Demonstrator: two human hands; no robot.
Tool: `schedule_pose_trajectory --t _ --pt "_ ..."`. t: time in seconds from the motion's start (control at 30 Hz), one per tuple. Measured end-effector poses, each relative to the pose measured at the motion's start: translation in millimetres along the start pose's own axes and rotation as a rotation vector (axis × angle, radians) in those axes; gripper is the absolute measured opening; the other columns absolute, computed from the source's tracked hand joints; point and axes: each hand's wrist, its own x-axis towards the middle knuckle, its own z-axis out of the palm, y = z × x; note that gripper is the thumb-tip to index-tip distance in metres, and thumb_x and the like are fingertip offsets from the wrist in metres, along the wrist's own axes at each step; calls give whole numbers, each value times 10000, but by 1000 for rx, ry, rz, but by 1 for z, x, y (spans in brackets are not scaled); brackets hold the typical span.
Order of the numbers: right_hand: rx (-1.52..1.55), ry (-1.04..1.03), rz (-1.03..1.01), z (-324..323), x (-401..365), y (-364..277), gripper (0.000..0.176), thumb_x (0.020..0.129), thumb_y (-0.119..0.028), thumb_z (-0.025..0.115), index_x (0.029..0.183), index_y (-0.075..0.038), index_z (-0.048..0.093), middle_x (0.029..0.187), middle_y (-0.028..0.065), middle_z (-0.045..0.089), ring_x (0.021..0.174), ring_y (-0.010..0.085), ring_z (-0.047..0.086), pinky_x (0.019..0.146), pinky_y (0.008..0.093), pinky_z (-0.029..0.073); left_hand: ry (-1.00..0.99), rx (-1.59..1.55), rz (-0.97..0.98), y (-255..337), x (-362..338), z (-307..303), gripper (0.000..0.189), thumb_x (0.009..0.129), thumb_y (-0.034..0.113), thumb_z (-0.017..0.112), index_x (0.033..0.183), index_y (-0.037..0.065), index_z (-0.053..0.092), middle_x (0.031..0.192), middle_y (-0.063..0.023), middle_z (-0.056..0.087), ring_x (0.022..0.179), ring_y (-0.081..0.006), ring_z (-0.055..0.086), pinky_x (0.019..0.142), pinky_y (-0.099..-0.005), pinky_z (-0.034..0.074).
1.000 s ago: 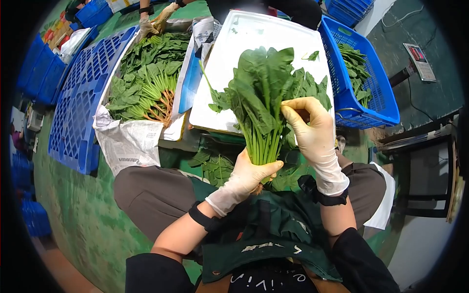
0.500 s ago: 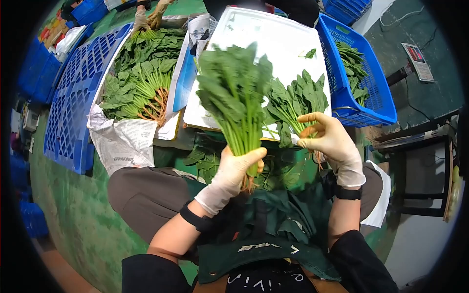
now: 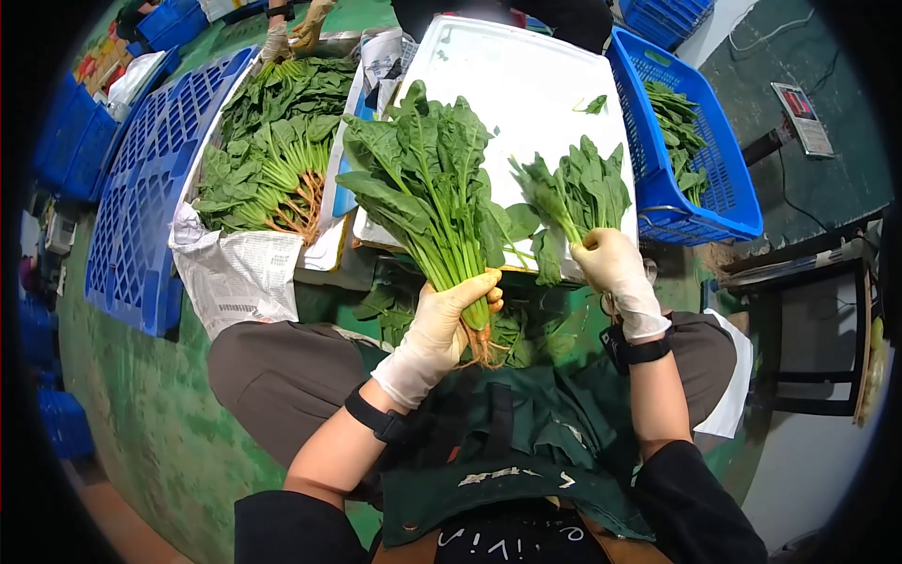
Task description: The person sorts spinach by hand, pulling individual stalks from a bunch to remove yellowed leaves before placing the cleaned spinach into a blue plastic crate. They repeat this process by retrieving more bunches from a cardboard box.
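Note:
A large bunch of leafy greens (image 3: 427,188) stands upright in my left hand (image 3: 440,324), whose gloved fingers wrap round the stems just above the pinkish roots. My right hand (image 3: 615,273), also gloved, is closed on the stem ends of a smaller bunch of greens (image 3: 554,197) at the front right of the white board (image 3: 526,75). More leaves (image 3: 601,183) lie on the board right behind that hand. One small loose leaf (image 3: 597,104) rests farther back on the board.
Left of the board, a newspaper-lined box (image 3: 240,273) holds many greens, with another person's gloved hands (image 3: 275,42) at its far end. A blue crate (image 3: 738,202) with greens stands right. Beyond it is a scale (image 3: 803,117). A blue pallet (image 3: 141,207) lies far left.
My right hand has gone from loosely spread fingers to closed round stems, and the smaller bunch has shifted. The bunch in my left hand has tilted slightly left.

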Motion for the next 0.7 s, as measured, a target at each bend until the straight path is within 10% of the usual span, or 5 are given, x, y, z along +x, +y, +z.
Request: schedule_pose_trajectory --t 0.23,0.47,0.7 --pt "1279 -215 88 -30 -44 -36 287 912 -251 542 846 14 630 555 4 526 427 54 425 405 194 322 69 -103 75 -2 2 5 256 786 52 679 1015 -12 583 891 -63 625 738 -144 622 682 -289 533" --pt "886 -70 -210 7 -83 -77 280 916 -225 531 1038 19 596 802 68 552 641 131 511 584 257 418 27 -31 176 -5 -2 13 302 782 31 679 1071 35 589 987 -55 644 835 -137 621 742 -263 510" --pt "1054 89 -87 16 -99 -102 261 851 -101 616 1060 53 589 890 107 642 731 135 620 678 239 483 19 4 244 -2 -5 17 297 776 -13 667 1059 6 576 978 -61 637 854 -145 620 749 -273 519"
